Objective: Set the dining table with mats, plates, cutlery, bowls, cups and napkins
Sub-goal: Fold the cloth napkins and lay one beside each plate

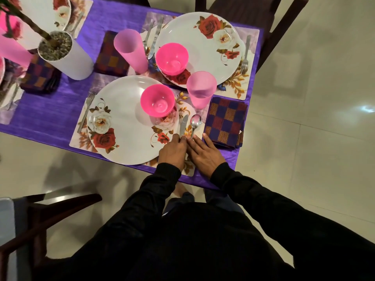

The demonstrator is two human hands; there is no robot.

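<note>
— Head view, left to right on the purple-clothed table (pixel 50 116): what sits at the near place setting?

— A steel fork (pixel 86 112) lies along the left edge of the floral placemat (pixel 81 141). Next comes the round white plate with red and white roses (pixel 121 118), and a bright pink plastic bowl (pixel 157 100) stands on its right part.

— And the hands?

— Both are at the plate's right rim. The left hand (pixel 172 152) has its fingers curled down on the handle end of the steel table knife (pixel 183 124), whose blade points away from the person. The right hand (pixel 205 152) lies just beside it, fingers fairly straight and spread; its fingertips touch the handle of the steel spoon (pixel 194 123), which lies parallel to the knife, bowl end away. I cannot tell whether the left hand pinches the knife or only presses it.

— Further right?

— A translucent pink plastic tumbler (pixel 200 89) stands beyond the spoon, and a folded purple-and-orange checked napkin (pixel 225 122) lies just right of the right hand, apart from it.
</note>
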